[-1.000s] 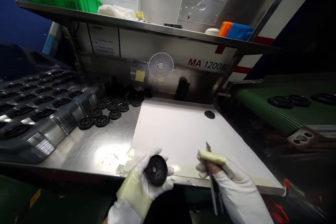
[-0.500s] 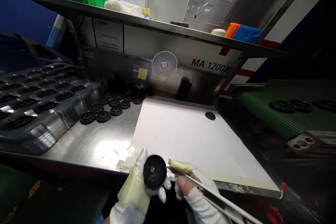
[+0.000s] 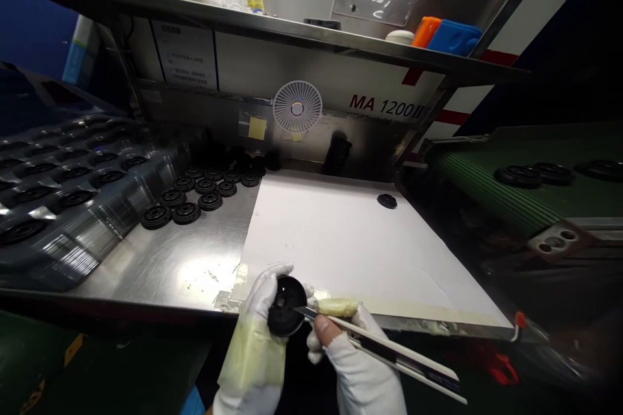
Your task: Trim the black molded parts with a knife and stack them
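Black moulded disc (image 3: 287, 306), round with a small centre hole, sits in the grip of the person's white-gloved left hand (image 3: 257, 314), the fingers closed around its rim, just above the front edge of the counter. The gloved right hand (image 3: 353, 353) pinches a long white-and-black utility knife (image 3: 403, 360) in a narrow grip, and the knife's slim steel blade (image 3: 306, 313) lies across the disc's right edge, though whether it touches cannot be told. Pale yellow tape (image 3: 253, 356) wraps the left hand and wrist. A white paper sheet (image 3: 331, 240) covers the right part of the stainless steel counter (image 3: 165, 266), with one small black disc (image 3: 387, 201) near its far right corner. Rows of matching black discs (image 3: 195, 198) stand at the paper's far left corner, beside a grey plastic tray (image 3: 63, 207) of discs along the counter's left edge. More discs lie on a green ribbed conveyor belt (image 3: 506, 198) beyond the right edge.
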A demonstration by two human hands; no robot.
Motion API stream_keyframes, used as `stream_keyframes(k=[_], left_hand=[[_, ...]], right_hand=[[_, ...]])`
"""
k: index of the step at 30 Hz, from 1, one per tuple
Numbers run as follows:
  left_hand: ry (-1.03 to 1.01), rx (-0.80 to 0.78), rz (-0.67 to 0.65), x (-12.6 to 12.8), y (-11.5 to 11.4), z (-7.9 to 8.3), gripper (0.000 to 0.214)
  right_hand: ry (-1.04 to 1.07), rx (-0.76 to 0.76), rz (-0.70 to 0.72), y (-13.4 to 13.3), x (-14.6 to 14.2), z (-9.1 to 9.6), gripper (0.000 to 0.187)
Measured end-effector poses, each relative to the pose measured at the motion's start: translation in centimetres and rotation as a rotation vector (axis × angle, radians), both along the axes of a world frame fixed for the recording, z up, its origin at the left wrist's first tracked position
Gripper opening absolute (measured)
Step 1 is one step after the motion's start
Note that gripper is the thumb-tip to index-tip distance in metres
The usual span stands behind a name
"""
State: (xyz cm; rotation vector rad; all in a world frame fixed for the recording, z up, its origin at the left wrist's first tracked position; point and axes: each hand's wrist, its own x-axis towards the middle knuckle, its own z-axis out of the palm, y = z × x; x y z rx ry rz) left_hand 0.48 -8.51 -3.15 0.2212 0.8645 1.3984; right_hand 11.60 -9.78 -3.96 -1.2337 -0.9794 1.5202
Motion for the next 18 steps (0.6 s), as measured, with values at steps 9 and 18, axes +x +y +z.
stream_keyframes(k=[9,18], left_hand=[[-0.098,0.008,-0.043,0.8,-1.9,2.4,0.027],[0.0,-0.054,0.031,1.2,-1.7,2.9,0.03]], right_hand=[[0.054,0.088,-0.284,-1.1,-1.8,0.8,0.034],[0.054,0.127,-0.267,-1.6,-2.1,1.2,0.024]])
